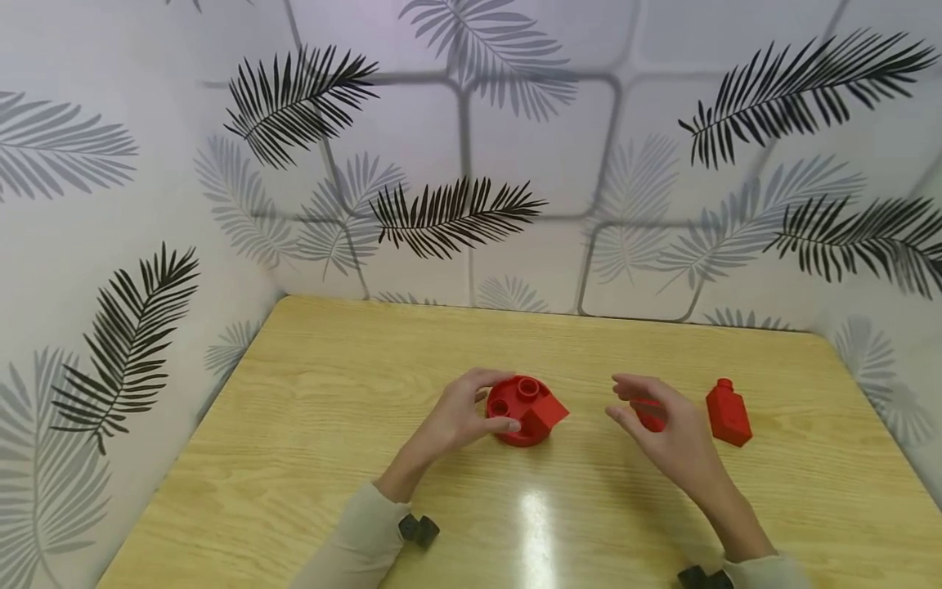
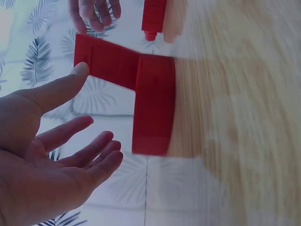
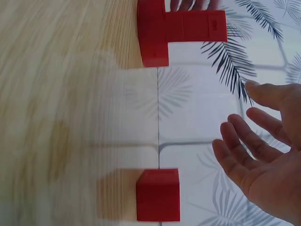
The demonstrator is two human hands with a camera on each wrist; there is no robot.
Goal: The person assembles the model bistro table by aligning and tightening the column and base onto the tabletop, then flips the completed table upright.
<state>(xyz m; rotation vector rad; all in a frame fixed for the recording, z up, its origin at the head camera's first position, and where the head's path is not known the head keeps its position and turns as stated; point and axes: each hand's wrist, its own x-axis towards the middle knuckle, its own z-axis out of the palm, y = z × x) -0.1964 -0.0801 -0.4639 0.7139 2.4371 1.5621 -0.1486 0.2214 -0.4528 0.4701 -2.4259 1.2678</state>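
Observation:
A round red base [image 1: 524, 440] with raised ring sockets sits on the table, and a red rectangular block [image 2: 110, 63] stands up from it. My left hand [image 1: 459, 415] is beside them. In the left wrist view its thumb overlaps the block's upper end, other fingers spread apart; whether the thumb touches is unclear. My right hand [image 1: 673, 438] hovers farther right with relaxed, parted fingers and nothing in its grasp. Behind it a red piece [image 1: 651, 415] is partly hidden. Right of that hand is a red block with a round knob [image 1: 730, 417].
The wood-grain table [image 1: 353, 368] meets a leaf-patterned wall covering [image 1: 515, 270] at its back edge. Low in the right wrist view is a red block [image 3: 157, 197]; which of the loose pieces it is I cannot tell. Dark devices [image 1: 418, 530] are worn at the wrists.

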